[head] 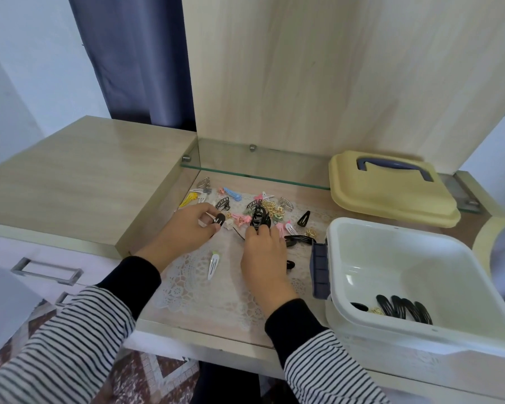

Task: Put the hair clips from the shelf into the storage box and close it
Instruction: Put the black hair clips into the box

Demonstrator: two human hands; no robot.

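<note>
While my left hand (187, 228) pinches one flat black clip (218, 220), my right hand (263, 255) grips one black claw clip (260, 218).

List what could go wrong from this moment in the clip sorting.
The white snap clip lies apart beside the left sleeve; it could be swept off or overlooked.
The right hand grips the black claw clip inside the tangled pile; neighbours may snag and drop.
The storage box sits near the shelf's front edge; a nudge might tip it.
</note>
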